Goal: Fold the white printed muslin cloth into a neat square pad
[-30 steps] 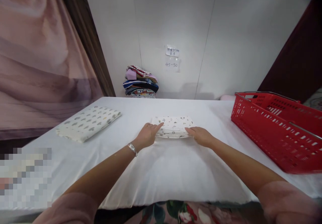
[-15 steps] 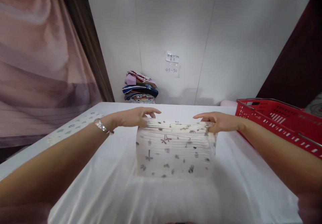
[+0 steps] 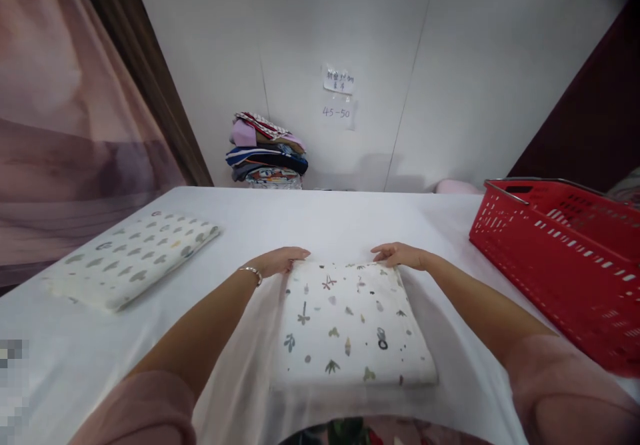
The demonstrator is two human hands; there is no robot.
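Note:
A white cloth printed with small plants and shapes (image 3: pixel 350 325) lies folded in a flat rectangle on the white-covered table (image 3: pixel 330 221). At its far left corner, my left hand (image 3: pixel 280 260), with a bracelet at the wrist, pinches the edge. My right hand (image 3: pixel 400 256) grips the far edge near the right corner, thumb and fingers close together. The cloth's near edge lies toward my body.
Another folded cloth with grey-green prints (image 3: pixel 145 251) lies at the table's left. A red basket (image 3: pixel 555 258) stands at the right. Folded fabrics (image 3: pixel 270 155) are stacked against the back wall, beside paper signs (image 3: pixel 338 98). A pink curtain hangs at the left.
Both hands have come down and nearer with the cloth, which was raised and rippled and now lies flatter. The view has shifted, showing more of the left cloth and the basket.

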